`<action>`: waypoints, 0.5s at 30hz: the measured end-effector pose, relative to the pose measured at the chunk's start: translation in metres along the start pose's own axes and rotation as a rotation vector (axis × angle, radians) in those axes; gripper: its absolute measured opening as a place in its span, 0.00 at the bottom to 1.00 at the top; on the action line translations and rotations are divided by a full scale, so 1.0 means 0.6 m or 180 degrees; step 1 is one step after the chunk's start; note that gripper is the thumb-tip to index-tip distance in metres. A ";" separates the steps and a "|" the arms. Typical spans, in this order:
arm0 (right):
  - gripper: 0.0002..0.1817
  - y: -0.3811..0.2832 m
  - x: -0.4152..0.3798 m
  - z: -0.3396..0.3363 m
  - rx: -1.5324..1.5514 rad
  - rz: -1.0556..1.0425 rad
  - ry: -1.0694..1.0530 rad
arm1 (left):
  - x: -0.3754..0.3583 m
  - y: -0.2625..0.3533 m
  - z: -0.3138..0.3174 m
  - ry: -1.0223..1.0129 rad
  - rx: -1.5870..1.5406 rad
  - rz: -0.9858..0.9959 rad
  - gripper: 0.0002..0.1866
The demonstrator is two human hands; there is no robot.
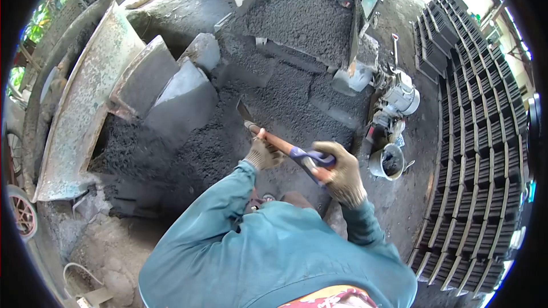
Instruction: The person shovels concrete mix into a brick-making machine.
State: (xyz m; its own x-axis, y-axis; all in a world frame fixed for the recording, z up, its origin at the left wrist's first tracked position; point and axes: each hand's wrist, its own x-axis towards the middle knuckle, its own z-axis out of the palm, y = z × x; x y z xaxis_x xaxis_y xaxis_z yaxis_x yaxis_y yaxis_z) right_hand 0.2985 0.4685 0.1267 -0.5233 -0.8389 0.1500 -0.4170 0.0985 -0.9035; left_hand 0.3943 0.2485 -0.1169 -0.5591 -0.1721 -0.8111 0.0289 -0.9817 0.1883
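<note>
A shovel with a brown shaft and a blue-purple grip slants across the middle of the head view. My left hand, in a knitted glove with bare fingertips, is closed around the lower shaft near the metal blade. At the upper end, my right hand, gloved too, is wrapped on the grip. The blade points forward, over dark grainy mix spread on the floor. Part of the blade is seen nearly edge-on.
A hopper heaped with dark mix stands ahead. On the left is a large worn metal chute beside upright slabs. To the right are a motor, a bucket and tall racks of dark blocks.
</note>
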 end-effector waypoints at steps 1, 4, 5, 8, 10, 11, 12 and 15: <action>0.29 0.010 -0.006 -0.019 0.0068 0.0357 0.0207 | 0.033 0.006 0.047 -0.0164 -0.0431 -0.0058 0.21; 0.26 0.092 -0.018 -0.051 0.1317 0.1434 0.1265 | 0.179 0.030 0.098 -0.0430 -0.1451 0.0146 0.14; 0.22 0.128 -0.019 -0.060 0.1470 0.1665 0.1464 | 0.168 0.033 0.134 -0.0355 -0.1546 0.0218 0.09; 0.09 0.285 -0.014 -0.030 0.2240 0.2297 0.1689 | 0.325 0.061 0.122 -0.0006 -0.0900 0.0018 0.03; 0.06 0.375 0.016 0.025 0.2790 0.2699 0.2196 | 0.358 0.124 0.157 0.0437 -0.0268 -0.0065 0.05; 0.06 0.412 0.054 0.048 0.3153 0.2742 0.2304 | 0.402 0.151 0.172 0.0543 0.0039 0.0035 0.05; 0.07 0.447 0.100 0.073 0.3298 0.2836 0.2382 | 0.440 0.197 0.189 0.0551 0.0007 0.0080 0.04; 0.09 0.512 0.272 0.143 0.3197 0.3295 0.2685 | 0.610 0.335 0.183 0.0245 0.0069 0.0306 0.04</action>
State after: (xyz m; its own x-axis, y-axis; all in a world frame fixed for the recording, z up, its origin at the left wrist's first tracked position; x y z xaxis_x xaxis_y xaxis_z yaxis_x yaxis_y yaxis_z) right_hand 0.1489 0.3156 -0.1608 -0.6208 -0.1063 -0.7767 0.7728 -0.2493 -0.5836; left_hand 0.1045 -0.0027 -0.3154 -0.4892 -0.2719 -0.8287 0.0609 -0.9585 0.2786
